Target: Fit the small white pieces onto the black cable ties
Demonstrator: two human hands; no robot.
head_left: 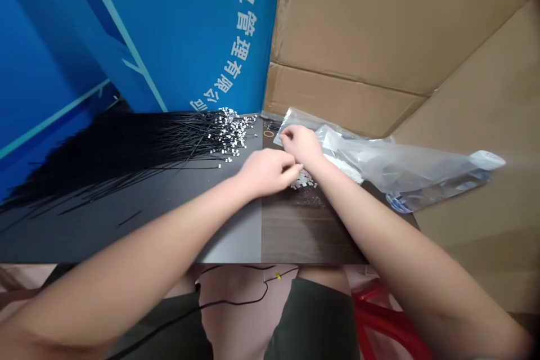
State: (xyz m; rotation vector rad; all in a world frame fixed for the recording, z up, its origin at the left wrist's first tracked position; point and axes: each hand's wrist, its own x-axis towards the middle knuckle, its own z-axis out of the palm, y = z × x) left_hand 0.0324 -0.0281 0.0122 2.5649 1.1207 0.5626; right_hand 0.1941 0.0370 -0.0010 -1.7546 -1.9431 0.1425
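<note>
My left hand point(266, 171) is closed at the table's middle, thumb and forefinger pinched together beside a small pile of white plastic pieces point(304, 180). Just beyond it, my right hand point(302, 145) curls over the near edge of a clear plastic bag point(291, 118), its fingertips pressed together. Whatever either pinch holds is too small or too hidden to make out. To the left lies a large spread of thin black wires point(126, 146), with small white connectors point(232, 129) at their right ends. More white pieces point(346, 167) show under my right forearm, by the bag.
A yellow ring point(269, 134) lies near the back of the dark table point(236, 236). Blue printed panel point(189, 22) and cardboard point(358, 22) rise behind. A long translucent bag point(400, 163) stretches right. Below are a black cable point(236, 302) and a red stool point(383, 320).
</note>
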